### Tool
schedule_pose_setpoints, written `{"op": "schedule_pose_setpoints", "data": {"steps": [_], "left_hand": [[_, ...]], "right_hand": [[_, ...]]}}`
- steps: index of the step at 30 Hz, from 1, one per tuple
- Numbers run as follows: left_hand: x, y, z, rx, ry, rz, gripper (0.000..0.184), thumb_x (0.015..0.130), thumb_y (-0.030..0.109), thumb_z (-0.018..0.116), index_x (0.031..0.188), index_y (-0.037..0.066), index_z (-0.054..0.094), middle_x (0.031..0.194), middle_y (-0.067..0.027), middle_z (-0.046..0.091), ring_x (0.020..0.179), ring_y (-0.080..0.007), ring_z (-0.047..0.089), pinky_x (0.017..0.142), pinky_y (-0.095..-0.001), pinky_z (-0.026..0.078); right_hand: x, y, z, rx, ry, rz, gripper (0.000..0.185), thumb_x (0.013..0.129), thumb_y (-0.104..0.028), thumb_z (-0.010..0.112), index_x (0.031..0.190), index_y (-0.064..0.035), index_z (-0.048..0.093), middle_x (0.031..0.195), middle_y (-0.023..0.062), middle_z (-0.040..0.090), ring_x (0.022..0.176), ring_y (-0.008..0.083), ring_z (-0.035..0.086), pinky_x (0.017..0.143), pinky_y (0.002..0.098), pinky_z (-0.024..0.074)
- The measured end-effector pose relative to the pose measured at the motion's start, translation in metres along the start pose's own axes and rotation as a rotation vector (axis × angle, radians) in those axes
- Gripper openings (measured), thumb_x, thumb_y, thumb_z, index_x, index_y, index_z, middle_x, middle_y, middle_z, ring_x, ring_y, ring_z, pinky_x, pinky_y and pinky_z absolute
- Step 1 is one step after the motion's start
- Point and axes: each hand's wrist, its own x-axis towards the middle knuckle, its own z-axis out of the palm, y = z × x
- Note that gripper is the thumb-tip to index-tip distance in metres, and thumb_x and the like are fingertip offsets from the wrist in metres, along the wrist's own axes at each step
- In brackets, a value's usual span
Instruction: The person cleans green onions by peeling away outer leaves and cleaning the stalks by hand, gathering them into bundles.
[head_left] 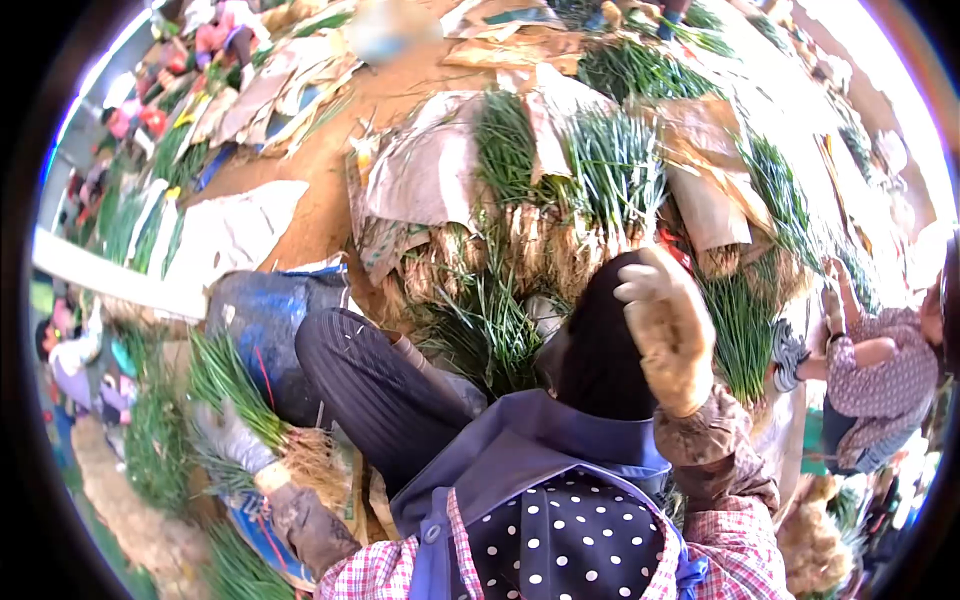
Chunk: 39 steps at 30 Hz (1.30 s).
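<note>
My left hand [235,438], in a grey glove, is at the lower left on a bunch of green onions [235,390] whose pale roots point toward my body. The fingers are partly hidden among the leaves. My right hand [668,330], in a tan, soiled glove, is raised above my right knee with its fingers apart and nothing in it. Between my feet lies a loose heap of green leaves [490,325]. Beyond it, root-end bundles [530,245] stand in a row, with sacking [425,165] over part of them.
A blue wrapped bundle [270,330] sits beside my left knee. At the right a person [885,385] squats near more green onions [740,325]. Other people [225,35] are at the upper left. A white bar [115,280] crosses the left side.
</note>
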Motion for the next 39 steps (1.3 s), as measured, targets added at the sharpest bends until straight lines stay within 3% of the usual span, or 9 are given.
{"op": "schedule_pose_setpoints", "data": {"steps": [1, 4, 10, 16, 22, 26, 28, 36, 39], "left_hand": [[0.002, 0.022, 0.027, -0.003, -0.116, 0.029, 0.043, 0.08, 0.005, 0.068, 0.119, -0.004, 0.052, 0.116, -0.014, 0.057, 0.105, -0.0235, 0.054, 0.094, -0.0333, 0.041], [-0.026, 0.142, 0.111, -0.167, -0.414, 0.301, 0.045, 0.083, 0.015, 0.067, 0.121, -0.002, 0.051, 0.117, -0.0123, 0.057, 0.107, -0.0215, 0.054, 0.092, -0.0329, 0.043], [-0.123, 0.281, 0.212, -0.499, -1.018, 0.297, 0.046, 0.08, 0.022, 0.072, 0.119, 0.004, 0.055, 0.114, -0.0114, 0.06, 0.105, -0.0203, 0.058, 0.095, -0.0347, 0.046], [-0.19, 0.287, 0.304, -0.68, -1.547, -0.001, 0.039, 0.077, 0.005, 0.07, 0.114, 0.003, 0.058, 0.097, -0.004, 0.063, 0.088, -0.0126, 0.061, 0.081, -0.0247, 0.052], [-0.25, 0.269, 0.333, -0.389, -1.718, -0.093, 0.033, 0.08, 0.011, 0.07, 0.111, 0.005, 0.059, 0.092, -0.0038, 0.063, 0.084, -0.012, 0.06, 0.075, -0.0263, 0.053], [-0.277, 0.236, 0.358, -0.331, -1.824, -0.072, 0.035, 0.079, 0.01, 0.071, 0.111, 0.003, 0.058, 0.084, -0.0004, 0.059, 0.078, -0.009, 0.057, 0.072, -0.0249, 0.051], [-0.285, 0.233, 0.362, -0.348, -1.838, -0.102, 0.035, 0.079, 0.01, 0.071, 0.111, 0.003, 0.058, 0.082, 0.0005, 0.059, 0.076, -0.0089, 0.056, 0.072, -0.0246, 0.051], [-0.29, 0.26, 0.362, -0.272, -1.942, -0.232, 0.038, 0.08, 0.01, 0.069, 0.116, 0.003, 0.056, 0.085, 0.001, 0.056, 0.076, -0.007, 0.054, 0.073, -0.0244, 0.051], [-0.295, 0.263, 0.363, -0.267, -1.956, -0.134, 0.04, 0.081, 0.009, 0.069, 0.117, 0.002, 0.055, 0.085, 0.0011, 0.056, 0.076, -0.0069, 0.054, 0.074, -0.0229, 0.049]], "right_hand": [[-0.001, -0.006, -0.007, 0.334, 0.24, 0.128, 0.047, 0.087, 0.005, 0.056, 0.131, 0.001, 0.042, 0.116, 0.0133, 0.057, 0.094, 0.0147, 0.059, 0.081, 0.0262, 0.0481], [-0.011, 0.026, -0.04, -0.177, 0.351, 0.03, 0.041, 0.085, 0.008, 0.055, 0.125, 0.0015, 0.048, 0.104, 0.0089, 0.063, 0.088, 0.0148, 0.061, 0.079, 0.0249, 0.0483], [-0.08, 0.137, -0.062, -0.606, -0.757, 0.617, 0.035, 0.086, -0.026, 0.058, 0.116, -0.0073, 0.058, 0.105, 0.0221, 0.062, 0.093, 0.0356, 0.061, 0.083, 0.0406, 0.0484], [-0.03, 0.242, -0.051, -0.681, -0.256, 0.358, 0.043, 0.082, -0.023, 0.064, 0.119, -0.0058, 0.054, 0.093, 0.0225, 0.064, 0.088, 0.0363, 0.062, 0.078, 0.0414, 0.0494], [0.08, 0.315, -0.049, -1.081, -0.138, 0.582, 0.048, 0.077, -0.01, 0.057, 0.124, -0.0138, 0.048, 0.103, 0.0155, 0.058, 0.093, 0.0325, 0.058, 0.073, 0.0417, 0.0479], [0.068, 0.315, -0.046, -1.206, -0.343, 0.476, 0.012, 0.082, -0.02, 0.058, 0.089, -0.0146, 0.065, 0.076, 0.0122, 0.06, 0.072, 0.0298, 0.06, 0.062, 0.042, 0.0474], [0.008, 0.335, -0.043, -0.942, -0.041, 0.494, 0.017, 0.084, -0.028, 0.058, 0.077, -0.0138, 0.064, 0.067, 0.0121, 0.058, 0.061, 0.0315, 0.057, 0.054, 0.0437, 0.0454], [-0.202, 0.234, -0.05, -0.507, -0.256, 0.785, 0.013, 0.078, -0.019, 0.066, 0.087, -0.0094, 0.065, 0.079, 0.0121, 0.065, 0.07, 0.0307, 0.063, 0.062, 0.038, 0.0514], [-0.199, 0.241, -0.058, -0.706, -0.959, 0.924, 0.026, 0.079, -0.03, 0.063, 0.095, -0.0096, 0.066, 0.087, 0.012, 0.067, 0.081, 0.0292, 0.065, 0.069, 0.0388, 0.0516]]}}
